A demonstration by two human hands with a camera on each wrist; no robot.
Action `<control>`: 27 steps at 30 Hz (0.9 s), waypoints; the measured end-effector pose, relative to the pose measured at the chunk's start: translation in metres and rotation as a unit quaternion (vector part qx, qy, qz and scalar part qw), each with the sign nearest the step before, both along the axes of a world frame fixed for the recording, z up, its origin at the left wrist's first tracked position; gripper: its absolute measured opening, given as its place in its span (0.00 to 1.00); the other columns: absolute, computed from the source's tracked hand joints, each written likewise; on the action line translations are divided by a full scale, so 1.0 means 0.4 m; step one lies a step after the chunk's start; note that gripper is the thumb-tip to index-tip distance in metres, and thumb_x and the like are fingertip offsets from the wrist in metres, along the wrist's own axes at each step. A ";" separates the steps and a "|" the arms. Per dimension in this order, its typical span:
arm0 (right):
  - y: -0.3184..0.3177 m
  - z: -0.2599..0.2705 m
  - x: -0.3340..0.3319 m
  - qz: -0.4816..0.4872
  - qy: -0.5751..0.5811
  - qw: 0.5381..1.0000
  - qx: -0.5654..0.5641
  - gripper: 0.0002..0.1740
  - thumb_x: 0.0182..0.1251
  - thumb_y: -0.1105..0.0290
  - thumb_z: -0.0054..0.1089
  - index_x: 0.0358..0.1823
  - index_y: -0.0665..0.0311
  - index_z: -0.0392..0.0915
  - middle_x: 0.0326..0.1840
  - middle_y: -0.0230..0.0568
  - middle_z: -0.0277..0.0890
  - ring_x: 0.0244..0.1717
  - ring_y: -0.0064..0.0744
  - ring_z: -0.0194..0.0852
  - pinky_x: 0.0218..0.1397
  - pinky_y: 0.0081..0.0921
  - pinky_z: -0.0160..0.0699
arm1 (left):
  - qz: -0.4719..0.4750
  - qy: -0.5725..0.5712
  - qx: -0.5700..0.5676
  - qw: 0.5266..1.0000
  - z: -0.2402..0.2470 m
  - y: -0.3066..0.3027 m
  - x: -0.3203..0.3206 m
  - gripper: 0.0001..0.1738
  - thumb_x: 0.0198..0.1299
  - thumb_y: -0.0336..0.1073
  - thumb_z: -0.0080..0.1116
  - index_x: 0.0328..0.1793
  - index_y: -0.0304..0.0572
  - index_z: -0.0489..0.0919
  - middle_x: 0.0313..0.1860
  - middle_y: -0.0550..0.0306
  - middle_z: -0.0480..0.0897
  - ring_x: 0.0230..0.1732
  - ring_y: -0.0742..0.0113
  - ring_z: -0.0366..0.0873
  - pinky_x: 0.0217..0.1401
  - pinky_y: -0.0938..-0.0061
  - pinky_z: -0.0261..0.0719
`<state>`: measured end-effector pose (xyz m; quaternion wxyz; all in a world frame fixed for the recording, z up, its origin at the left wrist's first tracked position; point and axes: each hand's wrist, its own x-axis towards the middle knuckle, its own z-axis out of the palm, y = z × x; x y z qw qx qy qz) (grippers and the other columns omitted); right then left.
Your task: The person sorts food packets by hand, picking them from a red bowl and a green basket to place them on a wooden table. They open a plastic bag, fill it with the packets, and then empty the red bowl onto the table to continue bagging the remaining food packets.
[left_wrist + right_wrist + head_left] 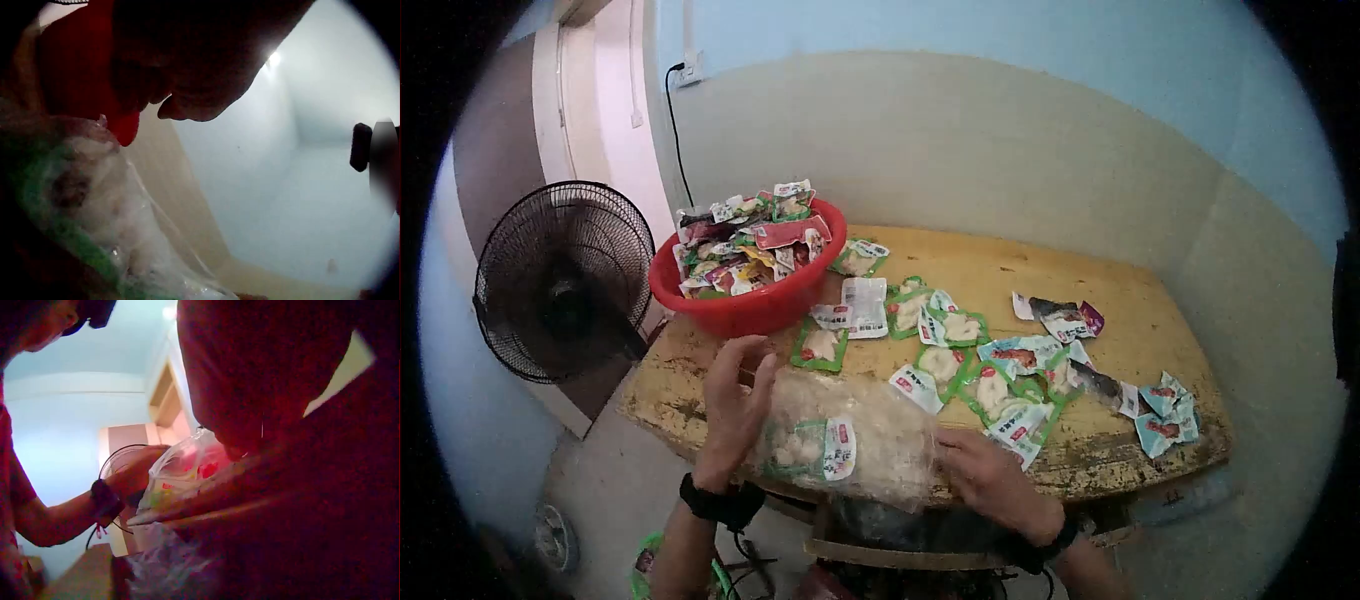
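Note:
A clear plastic bag [895, 425] lies at the table's front edge, with a green-and-white snack packet [840, 450] showing inside. My left hand [733, 405] is raised at the bag's left side, its fingers loosely bent and nothing between them. In the left wrist view that hand [194, 69] is dark above the bag [125, 212]. My right hand [995, 485] pinches the bag's right edge. The right wrist view has its fingertips [234, 450] right at the plastic. Several green-edged packets [995, 390] lie just beyond the right hand.
A red basin [745, 318] heaped with packets stands at the table's back left. More packets [1168, 415] are scattered over the worn yellow table [1100, 275] to the right. A black floor fan [565, 285] stands left of the table, and below its front edge is a drawer [910, 555].

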<state>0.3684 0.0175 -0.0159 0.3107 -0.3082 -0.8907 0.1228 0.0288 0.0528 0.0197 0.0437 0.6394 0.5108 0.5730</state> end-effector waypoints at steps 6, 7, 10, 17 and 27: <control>-0.065 0.007 0.003 -0.026 -0.070 0.997 0.011 0.29 0.59 0.79 0.66 0.64 0.63 0.74 0.70 0.51 0.70 0.67 0.56 0.74 0.65 0.43 0.79 | -0.157 0.165 -0.093 0.969 0.133 0.108 0.102 0.14 0.73 0.36 0.59 0.57 0.35 0.80 0.43 0.52 0.84 0.44 0.65 0.82 0.49 0.69 0.80; -0.077 0.015 0.005 -0.031 -0.063 0.997 0.012 0.29 0.59 0.79 0.67 0.64 0.63 0.74 0.70 0.51 0.70 0.67 0.56 0.74 0.65 0.43 0.79 | -0.171 0.183 -0.092 0.964 0.139 0.151 0.116 0.13 0.72 0.37 0.59 0.55 0.35 0.81 0.42 0.49 0.85 0.43 0.59 0.83 0.47 0.66 0.81; -0.109 0.043 0.018 -0.053 -0.051 0.997 0.029 0.28 0.59 0.77 0.68 0.64 0.64 0.75 0.70 0.53 0.71 0.67 0.56 0.74 0.64 0.44 0.80 | -0.198 0.233 -0.117 0.945 0.126 0.315 0.161 0.14 0.69 0.39 0.56 0.49 0.35 0.83 0.39 0.42 0.85 0.41 0.44 0.84 0.45 0.57 0.81; -0.137 -0.126 0.065 -0.059 0.036 0.998 0.009 0.32 0.72 0.81 0.59 0.77 0.64 0.65 0.76 0.53 0.65 0.75 0.58 0.64 0.73 0.51 0.72 | -0.089 0.378 -0.187 0.902 0.032 0.612 0.268 0.13 0.62 0.38 0.55 0.42 0.37 0.84 0.42 0.40 0.86 0.46 0.40 0.85 0.49 0.50 0.81; -0.131 -0.149 0.059 -0.080 -0.031 0.993 0.084 0.25 0.75 0.69 0.61 0.71 0.65 0.71 0.74 0.48 0.67 0.77 0.51 0.61 0.74 0.47 0.75 | -0.109 0.385 -0.299 0.867 0.004 0.707 0.315 0.37 0.51 0.48 0.71 0.63 0.32 0.79 0.57 0.36 0.84 0.60 0.43 0.82 0.61 0.59 0.80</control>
